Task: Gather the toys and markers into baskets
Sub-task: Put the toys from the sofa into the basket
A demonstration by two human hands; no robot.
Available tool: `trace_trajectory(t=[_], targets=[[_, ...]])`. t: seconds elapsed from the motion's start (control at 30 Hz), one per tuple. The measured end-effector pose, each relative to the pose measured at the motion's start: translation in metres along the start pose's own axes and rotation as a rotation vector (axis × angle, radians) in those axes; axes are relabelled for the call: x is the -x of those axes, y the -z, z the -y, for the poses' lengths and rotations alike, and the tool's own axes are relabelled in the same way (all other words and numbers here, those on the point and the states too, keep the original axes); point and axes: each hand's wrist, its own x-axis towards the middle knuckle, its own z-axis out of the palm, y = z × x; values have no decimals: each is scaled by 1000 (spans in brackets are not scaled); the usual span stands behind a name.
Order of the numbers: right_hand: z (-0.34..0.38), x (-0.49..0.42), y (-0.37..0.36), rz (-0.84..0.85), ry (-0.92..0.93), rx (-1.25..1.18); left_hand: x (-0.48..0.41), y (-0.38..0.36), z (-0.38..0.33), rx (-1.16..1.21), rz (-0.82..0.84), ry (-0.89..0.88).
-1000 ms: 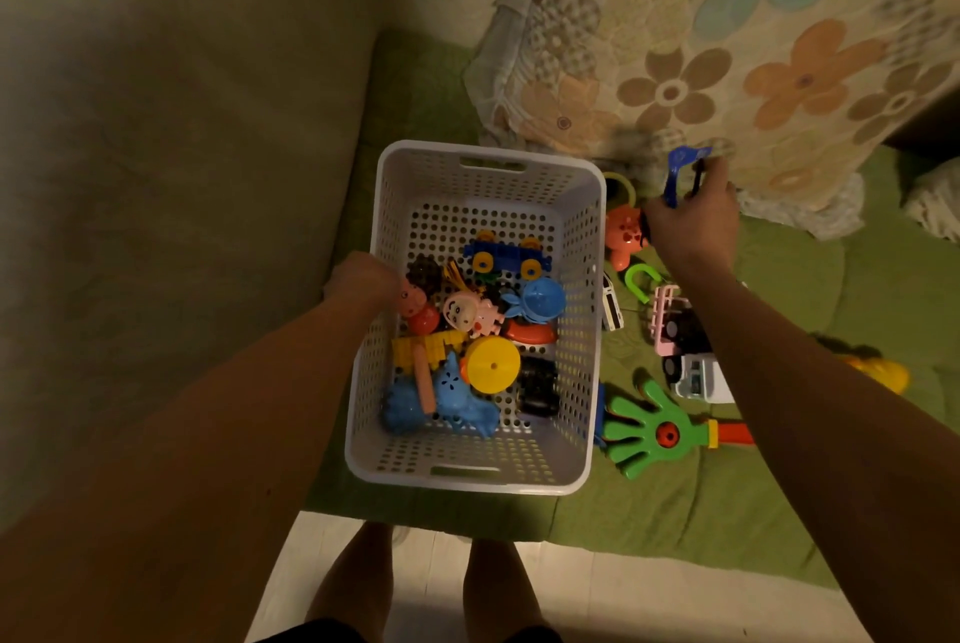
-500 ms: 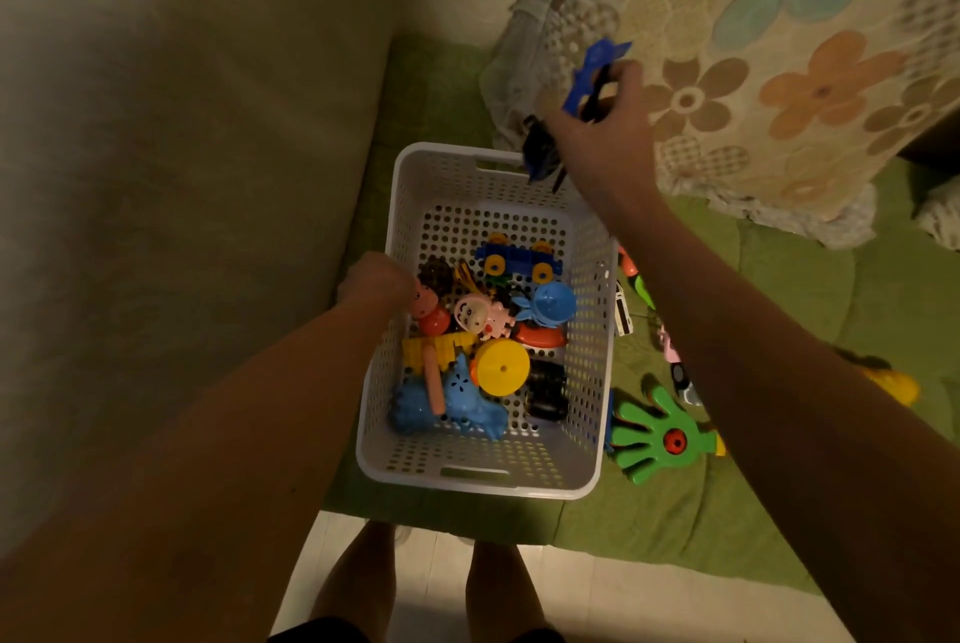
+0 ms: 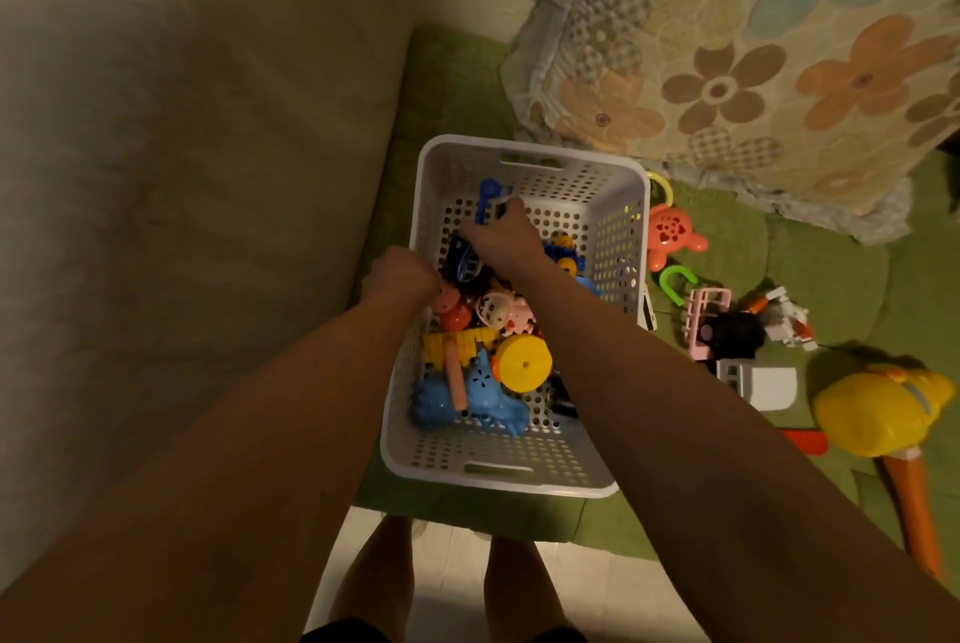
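Green quilted mat (image 3: 831,279), white basket (image 3: 571,455), floral blanket (image 3: 727,71), loose toys (image 3: 727,330)

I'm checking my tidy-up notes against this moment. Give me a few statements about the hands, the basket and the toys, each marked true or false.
1. The right hand holds a blue toy inside the white basket. True.
2. The left hand hangs free, touching nothing. False: it grips the basket's left rim.
3. The coral turtle toy lies in the basket. False: it lies on the green mat, outside the basket's right wall.
4. A yellow disc lies among the toys in the basket. True.
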Motion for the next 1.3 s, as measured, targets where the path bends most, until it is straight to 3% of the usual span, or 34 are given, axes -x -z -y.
trace_trajectory(t=[0.1, 0.33, 0.57, 0.73, 0.87, 1.0, 1.17, 1.3], targets=[[-9, -5, -7, 15, -23, 84, 0, -1, 1, -15, -9, -5], [5, -8, 8, -114, 158, 477, 1, 0, -1, -51, -15, 5], [29, -7, 86, -654, 441, 359, 4, -1, 0, -41, -12, -18], [-5, -22, 136, -807, 347, 355, 4, -3, -1, -57, -11, -10], [-42, -25, 157, -722, 177, 449, 2, -4, -1, -71, -32, -15], [-72, -30, 157, -474, 29, 676, -2, -5, 1, -71, -44, -19], [-103, -44, 150, -198, -119, 775, -5, -7, 2, -34, -43, -12], [-129, -60, 138, -179, -122, 837, -7, -8, 2, -34, -42, -11]])
